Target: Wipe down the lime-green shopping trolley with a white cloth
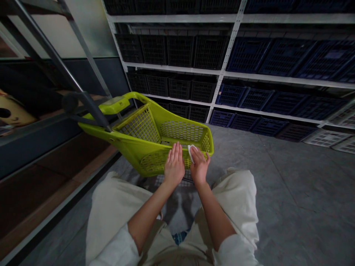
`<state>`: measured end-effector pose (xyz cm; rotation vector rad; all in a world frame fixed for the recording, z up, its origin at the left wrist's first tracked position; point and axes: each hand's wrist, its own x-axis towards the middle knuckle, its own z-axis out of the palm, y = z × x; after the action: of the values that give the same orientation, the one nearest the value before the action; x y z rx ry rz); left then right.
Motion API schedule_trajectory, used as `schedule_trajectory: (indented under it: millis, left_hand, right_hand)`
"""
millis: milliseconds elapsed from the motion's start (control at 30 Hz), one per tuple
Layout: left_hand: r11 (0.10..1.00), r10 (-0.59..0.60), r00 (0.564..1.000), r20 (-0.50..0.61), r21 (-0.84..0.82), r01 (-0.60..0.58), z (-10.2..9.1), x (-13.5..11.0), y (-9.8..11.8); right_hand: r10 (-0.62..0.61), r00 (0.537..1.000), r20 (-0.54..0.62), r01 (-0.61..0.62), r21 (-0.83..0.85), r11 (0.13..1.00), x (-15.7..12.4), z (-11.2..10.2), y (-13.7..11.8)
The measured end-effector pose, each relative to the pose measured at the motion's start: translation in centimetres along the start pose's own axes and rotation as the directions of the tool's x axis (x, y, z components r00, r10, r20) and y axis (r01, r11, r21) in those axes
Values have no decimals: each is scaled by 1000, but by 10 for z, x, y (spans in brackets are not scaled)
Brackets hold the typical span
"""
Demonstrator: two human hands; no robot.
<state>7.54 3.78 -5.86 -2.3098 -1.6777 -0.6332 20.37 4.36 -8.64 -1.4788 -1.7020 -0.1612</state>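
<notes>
A lime-green plastic shopping cart [130, 146] with pierced side walls stands in front of my knees, its handle end to the left. My left hand [174, 164] lies flat against the near side near the rim, fingers stretched out and holding nothing. Just to its right, my right hand [199, 164] presses a small white cloth [191, 149] to the rim near the cart's right end. Part of the cloth is hidden under the fingers, so I cannot tell whether it is fabric or tissue.
Behind the cart rises a white metal shelf rack [222, 74] with black crates [180, 51] and blue crates [246, 55]. White crates [327, 136] sit low at the right. A metal frame [69, 74] and a dark ledge [55, 155] border the left. Grey floor [291, 192] extends to the right.
</notes>
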Motion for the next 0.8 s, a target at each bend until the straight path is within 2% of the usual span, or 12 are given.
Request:
schedule_trajectory:
  millis: [67,133,200,267,333,433,533,600,667,800]
  left_hand:
    - [1000,1,1000,10,17,-1,1,-1,-2]
    - [1000,7,1000,9,30,-7,1,-1,-4]
    - [999,17,1000,-2,37,-17,1,-2,-6]
    - [999,24,1000,-9,37,-24,0,-3,-7]
    - [999,24,1000,-11,35,-24,0,-3,-7]
    - [999,19,1000,-2,26,-19,-1,-2,-5]
    - [1000,15,1000,12,14,-15,-2,-2,-3]
    - [1000,17,1000,15,8,-17,-3,-1,-2]
    - [1000,24,1000,14,4,-24,-4,-1,-1]
    - [1000,24,1000,12,17,-25,-3,0,-3]
  right_hand:
    - [-45,997,60,43,21,999,8,4,-18]
    - [-69,992,106,66,26,997,13,3,-25]
    - [-107,982,159,106,12,994,15,-2,-20]
    - [-133,973,187,139,-18,990,12,-9,-4]
    - [-100,986,132,108,-61,992,4,-15,18]
    - [17,999,-33,-20,-98,995,-10,-22,52]
    - [94,989,-115,-105,-95,990,-16,-23,69]
    - [122,983,-135,-136,-96,986,-14,-22,64]
    - [117,985,-125,-129,-94,987,-7,-17,46]
    - [-11,999,31,12,-40,999,8,-4,-6]
